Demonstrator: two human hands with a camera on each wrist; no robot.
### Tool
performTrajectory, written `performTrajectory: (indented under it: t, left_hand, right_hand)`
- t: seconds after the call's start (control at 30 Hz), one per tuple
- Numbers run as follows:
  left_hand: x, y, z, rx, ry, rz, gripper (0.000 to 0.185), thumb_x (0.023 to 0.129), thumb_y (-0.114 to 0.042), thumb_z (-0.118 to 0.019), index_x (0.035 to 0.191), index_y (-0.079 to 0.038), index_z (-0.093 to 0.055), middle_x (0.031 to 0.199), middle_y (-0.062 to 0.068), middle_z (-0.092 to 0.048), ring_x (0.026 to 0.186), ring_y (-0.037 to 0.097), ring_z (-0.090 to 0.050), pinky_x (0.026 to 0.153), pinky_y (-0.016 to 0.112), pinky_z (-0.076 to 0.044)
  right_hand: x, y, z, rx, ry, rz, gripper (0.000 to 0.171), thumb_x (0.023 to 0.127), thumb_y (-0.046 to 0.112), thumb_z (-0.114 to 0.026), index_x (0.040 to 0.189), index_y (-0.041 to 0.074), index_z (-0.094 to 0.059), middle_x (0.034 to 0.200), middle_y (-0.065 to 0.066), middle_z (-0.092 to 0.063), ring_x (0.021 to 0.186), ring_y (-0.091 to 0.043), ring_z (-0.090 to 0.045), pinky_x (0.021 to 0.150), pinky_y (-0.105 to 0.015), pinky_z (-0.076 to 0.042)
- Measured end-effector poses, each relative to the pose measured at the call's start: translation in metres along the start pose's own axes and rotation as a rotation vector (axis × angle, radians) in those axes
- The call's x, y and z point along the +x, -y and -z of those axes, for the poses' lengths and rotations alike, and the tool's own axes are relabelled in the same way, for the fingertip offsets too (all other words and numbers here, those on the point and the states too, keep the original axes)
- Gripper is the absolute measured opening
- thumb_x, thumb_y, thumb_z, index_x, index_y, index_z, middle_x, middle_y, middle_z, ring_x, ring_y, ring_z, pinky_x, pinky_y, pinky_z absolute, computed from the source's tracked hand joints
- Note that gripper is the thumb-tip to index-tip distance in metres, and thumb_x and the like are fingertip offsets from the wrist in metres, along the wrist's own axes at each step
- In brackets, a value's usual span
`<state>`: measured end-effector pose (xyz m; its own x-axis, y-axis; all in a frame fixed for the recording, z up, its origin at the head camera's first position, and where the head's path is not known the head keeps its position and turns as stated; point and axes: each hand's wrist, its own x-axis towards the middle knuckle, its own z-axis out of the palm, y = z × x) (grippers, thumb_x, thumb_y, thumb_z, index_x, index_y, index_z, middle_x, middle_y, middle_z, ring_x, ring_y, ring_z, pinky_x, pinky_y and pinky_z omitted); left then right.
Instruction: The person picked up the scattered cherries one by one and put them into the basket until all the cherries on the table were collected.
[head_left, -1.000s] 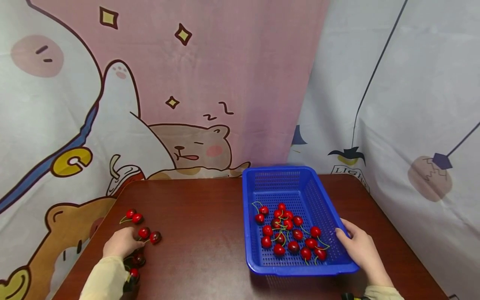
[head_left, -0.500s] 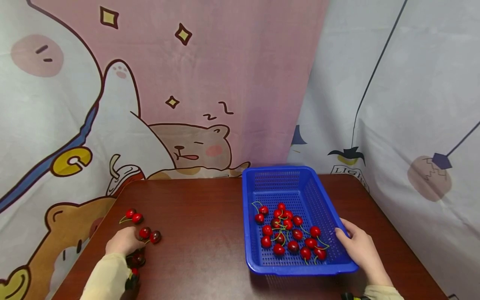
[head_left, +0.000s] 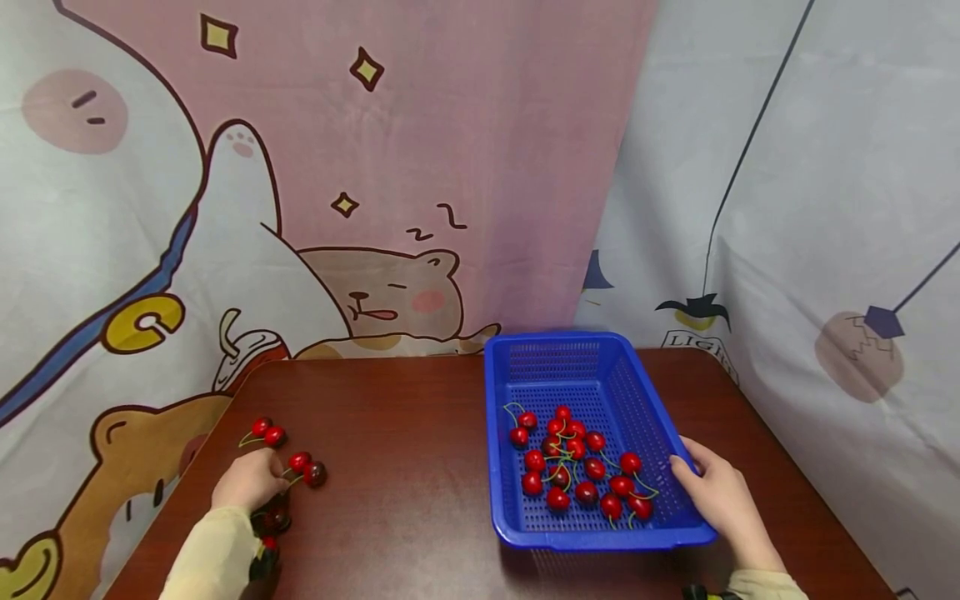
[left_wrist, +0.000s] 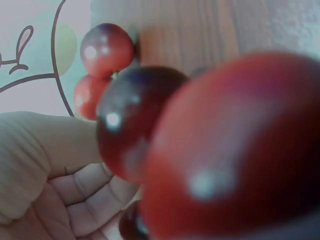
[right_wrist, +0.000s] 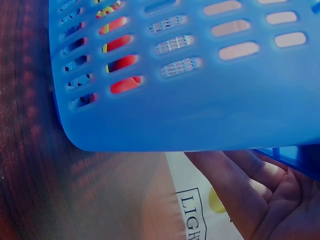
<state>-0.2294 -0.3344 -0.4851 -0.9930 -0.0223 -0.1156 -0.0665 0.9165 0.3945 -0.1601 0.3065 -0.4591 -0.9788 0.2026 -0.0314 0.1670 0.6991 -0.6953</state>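
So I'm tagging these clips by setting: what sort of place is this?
Probably a staged tabletop set rather than a kitchen: cartoon-print cloth backdrops hang close behind a dark wooden table, which carries only a blue basket and cherries.

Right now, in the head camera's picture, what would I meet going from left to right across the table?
Left hand → pair of cherries on one stem beside it → bare dark table → blue basket → cherries in the basket → right hand on the basket's right rim.
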Motion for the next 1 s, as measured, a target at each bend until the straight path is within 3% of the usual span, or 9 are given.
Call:
performTrajectory:
  t: [0.17, 0.33, 0.6, 1.0]
  left_hand:
    - [-0.001, -0.006, 0.006, -0.010, -0.060, -0.054, 0.013, 0.084, -0.008, -0.072, 0.078, -0.009, -0.061, 0.071, 0.002, -0.058, 0.064, 0.021, -0.052, 0.056, 0.039, -0.044]
    - [-0.002, -0.023, 0.015, -0.041, -0.123, -0.100, 0.011, 0.086, -0.007, -0.071, 0.079, -0.007, -0.063, 0.069, 0.001, -0.057, 0.062, 0.020, -0.050, 0.055, 0.036, -0.042]
    - [-0.005, -0.064, 0.029, -0.090, -0.176, -0.144, 0.009, 0.088, -0.008, -0.072, 0.082, -0.006, -0.065, 0.071, 0.001, -0.060, 0.062, 0.020, -0.050, 0.054, 0.034, -0.043]
    - [-0.001, -0.136, 0.028, -0.228, -0.276, -0.270, 0.008, 0.088, -0.008, -0.074, 0.082, -0.008, -0.068, 0.071, 0.000, -0.065, 0.063, 0.013, -0.060, 0.057, 0.032, -0.049]
  right_hand:
    - [-0.001, 0.000, 0.000, -0.003, -0.007, 0.008, 0.056, 0.101, 0.028, -0.055, 0.141, -0.010, -0.043, 0.111, -0.032, -0.064, 0.076, -0.027, -0.070, 0.064, -0.041, -0.058]
    - [-0.001, -0.001, 0.000, -0.003, -0.008, 0.012, 0.056, 0.101, 0.028, -0.055, 0.141, -0.010, -0.043, 0.110, -0.032, -0.065, 0.075, -0.026, -0.070, 0.063, -0.040, -0.058]
    - [-0.002, 0.000, 0.000, -0.002, -0.009, 0.013, 0.056, 0.101, 0.028, -0.055, 0.141, -0.009, -0.044, 0.110, -0.031, -0.065, 0.076, -0.026, -0.070, 0.063, -0.039, -0.057]
    - [-0.001, -0.001, 0.000, -0.001, -0.012, 0.013, 0.056, 0.101, 0.028, -0.055, 0.141, -0.010, -0.044, 0.112, -0.032, -0.064, 0.078, -0.027, -0.070, 0.065, -0.042, -0.058]
